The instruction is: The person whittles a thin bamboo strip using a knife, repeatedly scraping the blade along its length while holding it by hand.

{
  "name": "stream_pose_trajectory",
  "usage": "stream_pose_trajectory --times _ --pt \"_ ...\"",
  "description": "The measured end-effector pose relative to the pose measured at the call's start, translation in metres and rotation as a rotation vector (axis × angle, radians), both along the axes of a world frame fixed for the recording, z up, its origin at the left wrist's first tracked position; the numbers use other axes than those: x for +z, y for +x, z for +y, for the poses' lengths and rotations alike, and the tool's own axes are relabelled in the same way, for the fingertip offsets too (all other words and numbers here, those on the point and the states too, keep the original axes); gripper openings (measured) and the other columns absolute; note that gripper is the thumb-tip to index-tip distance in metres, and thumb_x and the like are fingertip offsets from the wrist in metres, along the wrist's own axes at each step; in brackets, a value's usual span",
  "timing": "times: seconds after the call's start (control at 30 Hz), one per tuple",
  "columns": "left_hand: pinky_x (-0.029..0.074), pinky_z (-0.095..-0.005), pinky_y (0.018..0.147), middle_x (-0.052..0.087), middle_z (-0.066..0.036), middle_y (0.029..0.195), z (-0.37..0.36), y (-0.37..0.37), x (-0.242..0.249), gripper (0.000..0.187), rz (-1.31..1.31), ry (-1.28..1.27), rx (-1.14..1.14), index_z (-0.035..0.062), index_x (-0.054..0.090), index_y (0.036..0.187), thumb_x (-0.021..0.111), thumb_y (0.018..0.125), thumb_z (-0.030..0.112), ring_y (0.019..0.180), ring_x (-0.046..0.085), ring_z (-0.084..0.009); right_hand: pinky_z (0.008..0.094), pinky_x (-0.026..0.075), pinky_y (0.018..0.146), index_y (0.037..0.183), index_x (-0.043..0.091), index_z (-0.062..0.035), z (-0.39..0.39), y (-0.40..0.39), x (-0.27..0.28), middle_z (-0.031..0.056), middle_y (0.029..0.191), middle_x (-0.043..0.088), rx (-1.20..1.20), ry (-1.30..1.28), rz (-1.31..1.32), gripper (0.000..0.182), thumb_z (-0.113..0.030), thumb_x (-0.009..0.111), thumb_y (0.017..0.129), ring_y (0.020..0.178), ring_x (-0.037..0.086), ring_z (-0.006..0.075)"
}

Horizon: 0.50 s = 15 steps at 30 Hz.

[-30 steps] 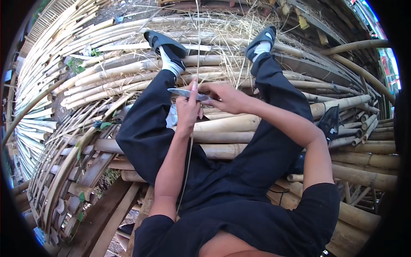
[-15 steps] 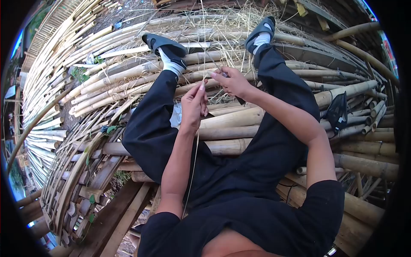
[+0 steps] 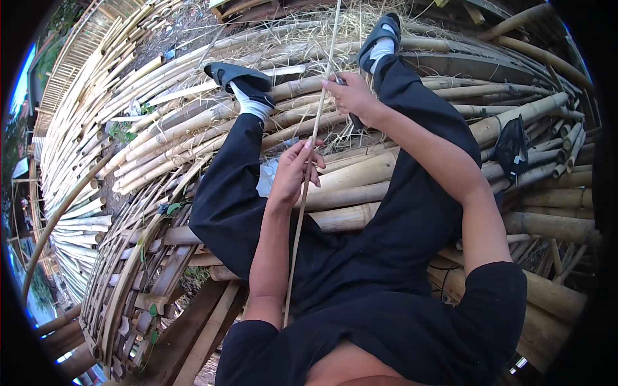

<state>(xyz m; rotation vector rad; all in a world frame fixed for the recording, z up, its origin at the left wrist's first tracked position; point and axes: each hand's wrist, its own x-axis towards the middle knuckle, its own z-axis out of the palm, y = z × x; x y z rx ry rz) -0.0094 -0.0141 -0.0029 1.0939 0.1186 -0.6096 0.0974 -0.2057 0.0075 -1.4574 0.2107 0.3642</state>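
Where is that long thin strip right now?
In the head view, the thin strip runs up the middle, between the legs, through the left hand and past the right hand's thumb.

bamboo poles (image 3: 360, 172) carry loose straw (image 3: 351, 38) on top.

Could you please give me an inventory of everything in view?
Thin strip: one, pale, running through both hands
Tool: one, dark, mostly hidden in right hand
Bamboo poles: many, tan, all around
Straw: uncountable, yellowish, beyond the feet
Slats: several, brownish, lower left
Bag-like item: one, black, right
Scrap: one, whitish, beside left hand
Leaves: several, green, left
Sandals: two, dark, on feet
Socks: two, white, inside sandals
Trousers: one pair, dark, on legs
Shirt: one, black, on torso
Left hand: one, bare, center
Right hand: one, bare, upper center
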Motion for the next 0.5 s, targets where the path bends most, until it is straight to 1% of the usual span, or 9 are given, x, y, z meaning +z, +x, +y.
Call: stream_pose_trajectory --times 0.07,0.13,0.17,0.23,0.3,0.33,0.4,0.43,0.5 --pt "0.047 -0.023 0.042 0.058 -0.006 0.068 0.001 -0.002 -0.001 0.034 -0.016 0.042 -0.039 -0.0001 0.056 0.109 0.046 0.098 0.031 0.043 0.049 -0.0076 0.0211 0.026 0.036 0.084 0.051 -0.0084 -0.003 0.004 0.005 -0.0071 0.057 0.038 -0.011 -0.001 -0.014 0.02 -0.023 0.063 0.09 0.041 0.034 0.0018" --pt "0.039 -0.0194 0.037 0.053 -0.001 0.063 0.0 -0.005 -0.005 0.028 -0.042 0.058 -0.058 0.0009 0.055 0.101 0.043 0.099 0.026 0.04 0.043 -0.0044 0.0206 0.026 0.037 0.086 0.052 -0.0084 -0.004 0.006 0.007 -0.0078 0.055 0.037 -0.026 -0.025 -0.02 0.018 -0.022 0.062 0.09 0.041 0.032 0.0015" --pt "0.039 -0.0194 0.037 0.053 -0.001 0.063 0.0 -0.005 -0.004 0.028 -0.042 0.057 -0.057 0.0009 0.055 0.101 0.043 0.099 0.026 0.04 0.043 -0.0044 0.0233 0.028 0.038 0.083 0.053 -0.0072 -0.007 0.007 0.005 -0.0056 0.054 0.04 -0.009 -0.049 -0.035 0.023 -0.027 0.063 0.089 0.043 0.036 0.0034" --pt "0.03 -0.018 0.034 0.044 0.003 0.058 0.0 -0.004 -0.001 0.025 -0.002 0.013 -0.036 0.0022 0.054 0.097 0.043 0.1 0.024 0.038 0.034 -0.0023 0.0261 0.03 0.039 0.08 0.055 -0.0059 -0.008 0.007 0.008 -0.0035 0.053 0.043 0.012 -0.076 -0.05 0.028 -0.031 0.064 0.088 0.044 0.04 0.0052" --pt "0.027 -0.0178 0.034 0.04 0.004 0.057 0.0 -0.003 -0.003 0.025 -0.012 0.034 0.019 0.0028 0.054 0.097 0.042 0.1 0.024 0.038 0.031 -0.0019 0.0335 0.038 0.045 0.076 0.058 -0.0013 -0.006 0.002 0.012 0.0046 0.055 0.051 0.106 -0.619 -0.249 0.041 -0.04 0.057 0.09 0.047 0.049 0.0141" --pt "0.024 -0.0175 0.034 0.036 0.005 0.056 0.001 -0.001 -0.004 0.024 -0.022 0.058 0.072 0.0033 0.053 0.097 0.042 0.1 0.024 0.038 0.027 -0.0014 0.0335 0.038 0.045 0.076 0.058 -0.0013 -0.003 -0.002 0.013 0.0046 0.055 0.051 0.12 -0.619 -0.252 0.041 -0.04 0.057 0.09 0.047 0.049 0.0141" --pt "0.024 -0.0177 0.034 0.035 0.006 0.056 0.005 0.002 -0.01 0.024 -0.027 0.045 0.106 0.0034 0.052 0.097 0.041 0.101 0.025 0.038 0.027 -0.0017 0.0397 0.043 0.055 0.074 0.06 0.0025 0.003 -0.016 0.012 0.0141 0.058 0.055 0.324 -0.806 -0.378 0.049 -0.043 0.052 0.091 0.053 0.054 0.0274" --pt "0.024 -0.0178 0.034 0.035 0.006 0.056 0.005 0.003 -0.009 0.024 -0.023 0.04 0.123 0.0034 0.052 0.098 0.041 0.101 0.025 0.038 0.027 -0.0018 0.0397 0.043 0.055 0.074 0.06 0.0025 0.008 -0.023 0.012 0.0141 0.058 0.055 0.34 -0.801 -0.383 0.049 -0.043 0.052 0.091 0.053 0.054 0.0274" --pt "0.022 -0.0181 0.034 0.034 0.006 0.056 0.004 0.004 -0.011 0.023 -0.019 0.026 0.15 0.004 0.052 0.1 0.042 0.1 0.024 0.038 0.027 -0.002 0.0453 0.044 0.062 0.079 0.057 0.0016 0.015 -0.037 0.012 0.0199 0.065 0.058 0.562 -0.861 -0.498 0.045 -0.04 0.047 0.093 0.063 0.056 0.0371"
